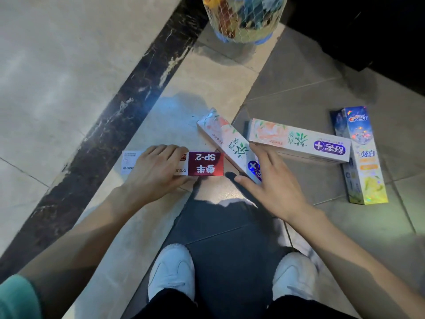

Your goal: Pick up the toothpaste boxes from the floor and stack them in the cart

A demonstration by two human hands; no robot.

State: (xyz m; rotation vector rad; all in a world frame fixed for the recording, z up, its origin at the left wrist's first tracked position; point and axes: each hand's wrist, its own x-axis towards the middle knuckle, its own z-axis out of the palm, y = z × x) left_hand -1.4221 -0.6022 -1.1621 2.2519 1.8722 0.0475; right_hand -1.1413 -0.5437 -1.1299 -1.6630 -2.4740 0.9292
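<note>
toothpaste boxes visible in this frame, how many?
4. Red-and-white box held by the left hand; peach box under the right hand; second peach box propped on the Crest box, far right. Others may be out of frame.

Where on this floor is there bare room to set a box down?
Bare floor lies left of the dark marble strip, and between the net bag and the peach boxes. It is crowded where the left hand grips the red box and the right hand reaches.
</note>
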